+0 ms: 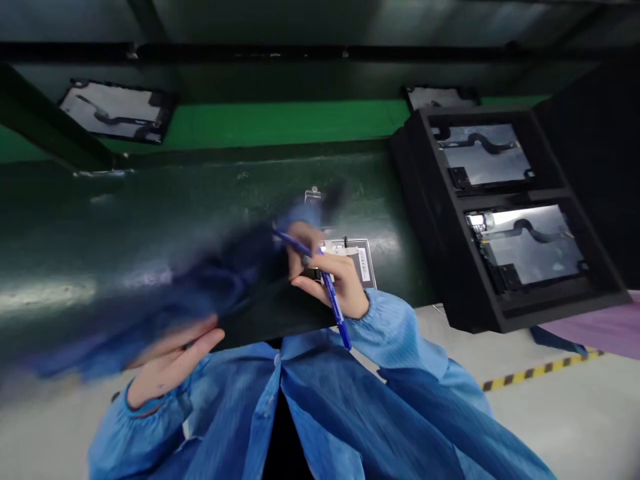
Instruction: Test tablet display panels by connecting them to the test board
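Observation:
A blue pen slants through the fingers of my right hand, its lower end pointing toward my body. The thumb and fingertips of that hand are bent together near the edge of a dark, glossy panel. The panel is smeared by motion and mirrors blue sleeves and fingers. My left hand is closed at the panel's near left side, with the thumb in view and the other fingers partly blurred. Behind my right hand, a flat part with a white barcode label lies on the dark green table, partly covered.
At the right, a black two-compartment tray holds two silver panels with black flex cables. Similar panels lie on the green strip behind. A dark post stands at the left. A small metal clip is on the table.

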{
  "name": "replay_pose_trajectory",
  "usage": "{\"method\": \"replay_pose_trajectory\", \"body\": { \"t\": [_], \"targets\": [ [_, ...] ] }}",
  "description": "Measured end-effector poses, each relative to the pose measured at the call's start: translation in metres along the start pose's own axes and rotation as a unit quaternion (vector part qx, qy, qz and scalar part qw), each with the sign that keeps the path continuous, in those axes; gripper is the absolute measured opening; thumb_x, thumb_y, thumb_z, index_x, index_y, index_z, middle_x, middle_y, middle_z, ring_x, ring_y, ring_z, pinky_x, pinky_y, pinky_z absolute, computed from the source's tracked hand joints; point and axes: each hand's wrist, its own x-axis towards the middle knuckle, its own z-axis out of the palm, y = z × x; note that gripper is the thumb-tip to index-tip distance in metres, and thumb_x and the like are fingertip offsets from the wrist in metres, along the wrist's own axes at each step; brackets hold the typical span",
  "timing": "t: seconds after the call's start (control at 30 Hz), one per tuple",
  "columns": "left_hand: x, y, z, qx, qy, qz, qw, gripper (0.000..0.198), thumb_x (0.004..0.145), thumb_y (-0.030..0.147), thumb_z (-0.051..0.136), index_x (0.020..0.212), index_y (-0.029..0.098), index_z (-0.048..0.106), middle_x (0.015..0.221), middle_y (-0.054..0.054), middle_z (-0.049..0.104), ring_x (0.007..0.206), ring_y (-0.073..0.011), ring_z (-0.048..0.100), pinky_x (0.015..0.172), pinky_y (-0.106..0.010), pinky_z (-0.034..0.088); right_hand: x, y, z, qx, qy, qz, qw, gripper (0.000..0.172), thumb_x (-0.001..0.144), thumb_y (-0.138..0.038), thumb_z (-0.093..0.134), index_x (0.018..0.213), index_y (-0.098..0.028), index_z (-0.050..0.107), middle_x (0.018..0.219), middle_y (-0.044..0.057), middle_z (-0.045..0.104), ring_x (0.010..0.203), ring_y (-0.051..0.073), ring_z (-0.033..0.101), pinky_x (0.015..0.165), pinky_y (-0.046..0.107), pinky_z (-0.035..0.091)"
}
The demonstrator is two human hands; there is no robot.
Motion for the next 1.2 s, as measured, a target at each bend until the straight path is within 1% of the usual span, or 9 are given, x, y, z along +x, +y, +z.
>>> {"method": "replay_pose_trajectory", "body": {
  "t": [0.13, 0.23, 0.37, 0.5, 0.6, 0.77, 0.9, 1.03, 1.2],
  "targets": [
    [0.014, 0.013, -0.023, 0.165, -0.064, 0.187, 0.966, 0.043, 0.102, 0.023, 0.036, 0.137, 0.038, 0.057, 0.143, 0.001, 0.058, 0.141, -0.0253, 0.045, 0.122, -0.059, 0.022, 0.008, 0.016, -0.007, -0.090, -0.029, -0.156, 0.983, 0.020, 0.100, -0.021, 0.049, 0.099, -0.022, 0.070, 0.109, 0.002, 0.075, 0.109, 0.016, 0.069, 0.088, 0.030, 0.059],
    [0.021, 0.012, -0.031, 0.344, -0.037, 0.309, 0.886, 0.061, 0.099, 0.008, 0.041, 0.153, 0.035, 0.033, 0.153, -0.005, 0.045, 0.148, -0.0257, 0.030, 0.123, -0.062, 0.002, 0.013, 0.029, -0.009, -0.216, 0.064, -0.256, 0.940, 0.013, 0.095, -0.025, 0.059, 0.103, -0.030, 0.068, 0.100, 0.000, 0.075, 0.096, 0.016, 0.072, 0.077, 0.029, 0.060],
    [0.024, -0.003, -0.035, 0.406, -0.028, 0.370, 0.835, 0.067, 0.097, 0.003, 0.044, 0.155, 0.031, 0.029, 0.151, -0.007, 0.047, 0.146, -0.0239, 0.033, 0.124, -0.057, 0.000, 0.031, 0.037, -0.008, -0.192, 0.165, -0.127, 0.959, 0.056, 0.085, -0.040, 0.070, 0.135, -0.028, 0.049, 0.130, 0.010, 0.063, 0.122, 0.028, 0.061, 0.097, 0.045, 0.056],
    [0.040, -0.020, -0.037, 0.393, -0.086, 0.341, 0.850, 0.070, 0.097, 0.003, 0.042, 0.157, 0.033, 0.022, 0.155, -0.009, 0.041, 0.149, -0.0261, 0.026, 0.123, -0.060, 0.014, 0.044, 0.041, -0.008, 0.019, 0.050, 0.029, 0.998, 0.051, 0.091, -0.033, 0.059, 0.138, -0.020, 0.042, 0.120, 0.011, 0.066, 0.110, 0.022, 0.067, 0.095, 0.040, 0.056],
    [0.053, -0.033, -0.034, 0.401, -0.092, 0.304, 0.859, 0.067, 0.098, 0.005, 0.040, 0.156, 0.033, 0.023, 0.157, -0.011, 0.039, 0.151, -0.0280, 0.022, 0.121, -0.063, 0.017, 0.042, 0.043, -0.014, 0.167, -0.025, 0.134, 0.976, 0.025, 0.087, -0.033, 0.065, 0.102, -0.020, 0.050, 0.080, -0.001, 0.065, 0.064, 0.011, 0.067, 0.063, 0.025, 0.057],
    [0.058, -0.045, -0.033, 0.412, -0.102, 0.215, 0.880, 0.058, 0.099, 0.008, 0.032, 0.155, 0.026, 0.032, 0.162, -0.017, 0.025, 0.152, -0.0295, 0.016, 0.120, -0.062, 0.022, 0.035, 0.037, -0.026, 0.305, -0.108, 0.155, 0.933, 0.039, 0.080, -0.031, 0.076, 0.083, -0.022, 0.037, 0.069, -0.007, 0.056, 0.051, 0.007, 0.054, 0.048, 0.019, 0.046],
    [0.060, -0.021, -0.036, 0.394, -0.042, 0.159, 0.905, 0.059, 0.096, 0.003, 0.025, 0.152, 0.014, 0.035, 0.162, -0.021, 0.023, 0.153, -0.0307, 0.014, 0.120, -0.061, 0.019, 0.034, 0.025, -0.021, 0.313, -0.094, 0.149, 0.933, 0.034, 0.087, -0.032, 0.069, 0.081, -0.022, 0.037, 0.070, -0.004, 0.059, 0.057, 0.008, 0.055, 0.052, 0.020, 0.043],
    [0.072, 0.021, -0.009, 0.204, -0.011, 0.140, 0.969, 0.043, 0.094, 0.018, 0.044, 0.136, 0.017, 0.055, 0.139, -0.011, 0.061, 0.138, -0.0259, 0.047, 0.121, -0.055, 0.023, 0.030, 0.019, -0.010, 0.232, -0.121, 0.128, 0.957, 0.028, 0.094, -0.029, 0.061, 0.081, -0.022, 0.038, 0.071, -0.001, 0.065, 0.063, 0.010, 0.059, 0.059, 0.022, 0.042],
    [0.088, 0.040, 0.037, -0.018, -0.119, 0.058, 0.991, 0.015, 0.081, 0.021, 0.057, 0.088, 0.019, 0.070, 0.086, -0.002, 0.072, 0.081, -0.0175, 0.064, 0.094, -0.037, 0.049, 0.026, 0.020, -0.003, 0.167, -0.167, 0.101, 0.967, 0.024, 0.094, -0.029, 0.058, 0.081, -0.022, 0.038, 0.072, -0.002, 0.066, 0.063, 0.010, 0.059, 0.062, 0.022, 0.045]
  ]
}}
